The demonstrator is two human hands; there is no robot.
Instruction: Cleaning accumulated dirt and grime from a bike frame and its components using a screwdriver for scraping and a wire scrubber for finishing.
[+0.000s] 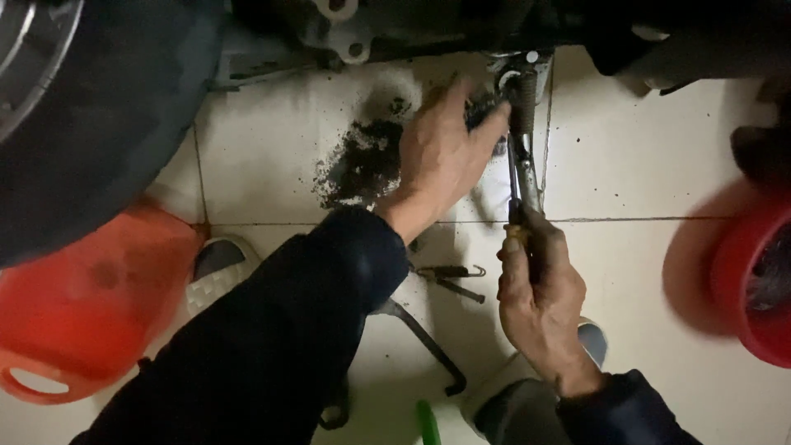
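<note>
My right hand (540,288) is clenched around the pliers (521,177), whose tip meets the coil spring (525,103) under the motorcycle; my left hand's (441,152) spread fingers press beside that spring.

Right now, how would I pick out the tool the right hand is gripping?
Start at the dark vehicle underside along the top, over the pale tiled floor. Beneath its metal bracket hangs a coiled spring, and a slim metal tool runs from there down into the right hand. Unlike the loose dark pieces lying flat beside the left arm, it is held upright against the spring.
</note>
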